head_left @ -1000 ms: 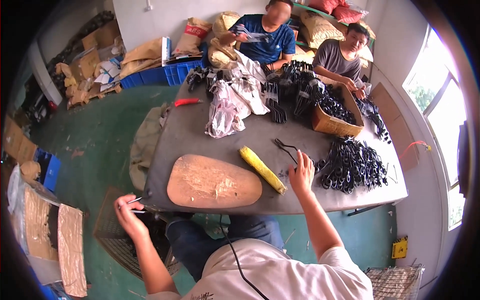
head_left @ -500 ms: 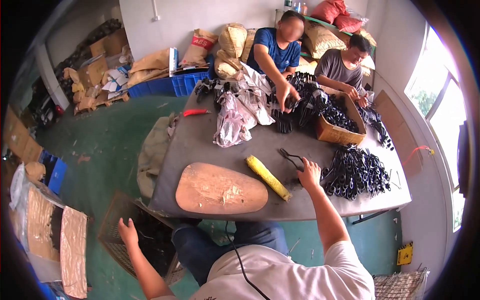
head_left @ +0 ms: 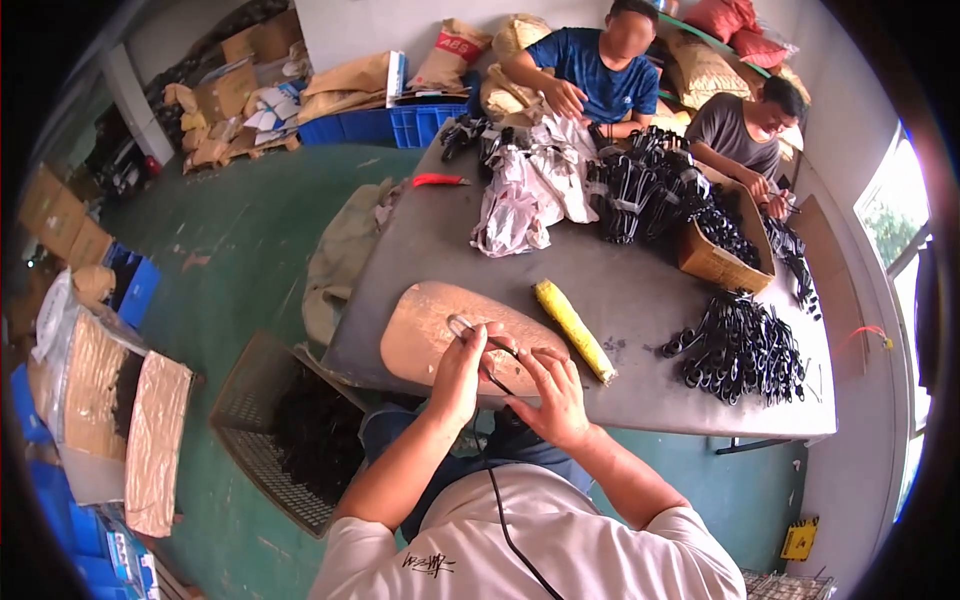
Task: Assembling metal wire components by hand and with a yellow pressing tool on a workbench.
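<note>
Both hands are close together over the near edge of the table, above a tan, rounded wooden board [head_left: 425,320] with a scuffed surface. A slim black looped piece [head_left: 459,324] is between them; its rounded end sticks out past my left fingers. My left hand [head_left: 458,378] is closed on it. Thumb and fingers of my right hand [head_left: 555,402] pinch its other end. The exact kind of the piece is unclear, and the hands partly cover it. To the right of the board lies a yellow wrapped bar [head_left: 575,330]. Farther right is a pile of similar black looped pieces [head_left: 740,350].
A cardboard box [head_left: 735,262] of black parts, black bundles [head_left: 635,190] and crumpled pale wrapping [head_left: 525,195] occupy the far side. A red-handled tool [head_left: 440,180] lies at far left. Two people sit opposite. A plastic crate [head_left: 250,400] with dark contents stands on the floor at my left.
My right hand has brought a black looped piece from beside the pile leftward to the board. My left hand has risen from over the crate to it. The view has shifted.
</note>
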`<state>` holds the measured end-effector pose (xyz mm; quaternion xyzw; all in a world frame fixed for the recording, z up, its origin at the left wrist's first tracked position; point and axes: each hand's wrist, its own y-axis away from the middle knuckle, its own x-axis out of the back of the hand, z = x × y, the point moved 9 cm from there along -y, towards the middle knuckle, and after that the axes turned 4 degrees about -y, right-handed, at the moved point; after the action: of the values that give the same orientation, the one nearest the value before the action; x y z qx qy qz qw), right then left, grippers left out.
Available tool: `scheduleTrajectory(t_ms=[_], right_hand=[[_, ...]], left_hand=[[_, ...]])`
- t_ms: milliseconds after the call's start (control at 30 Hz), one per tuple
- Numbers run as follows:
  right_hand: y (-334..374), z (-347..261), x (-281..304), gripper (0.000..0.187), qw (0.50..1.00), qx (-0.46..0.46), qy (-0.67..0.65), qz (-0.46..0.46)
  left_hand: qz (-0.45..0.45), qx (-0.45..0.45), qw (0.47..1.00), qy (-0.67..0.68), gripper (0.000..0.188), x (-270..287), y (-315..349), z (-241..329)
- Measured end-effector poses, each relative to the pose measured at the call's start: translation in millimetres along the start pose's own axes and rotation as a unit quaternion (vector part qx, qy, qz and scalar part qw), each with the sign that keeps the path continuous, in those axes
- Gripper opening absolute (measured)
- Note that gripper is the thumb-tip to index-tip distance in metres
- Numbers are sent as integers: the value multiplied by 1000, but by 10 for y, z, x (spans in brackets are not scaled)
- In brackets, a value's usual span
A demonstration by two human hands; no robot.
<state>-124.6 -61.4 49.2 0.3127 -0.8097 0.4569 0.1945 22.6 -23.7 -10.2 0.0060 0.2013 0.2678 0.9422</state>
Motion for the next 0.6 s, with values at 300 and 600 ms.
scheduleTrajectory(t_ms=[300,600], right_hand=[[582,1752,233,71,935,-209,266,-102],[1369,1359,-17,27,666,-565,-482,71]], left_hand=[[-61,-136,973,-174,27,-261,-274,419],[-81,-174,928,-319,31,-524,-457,222]])
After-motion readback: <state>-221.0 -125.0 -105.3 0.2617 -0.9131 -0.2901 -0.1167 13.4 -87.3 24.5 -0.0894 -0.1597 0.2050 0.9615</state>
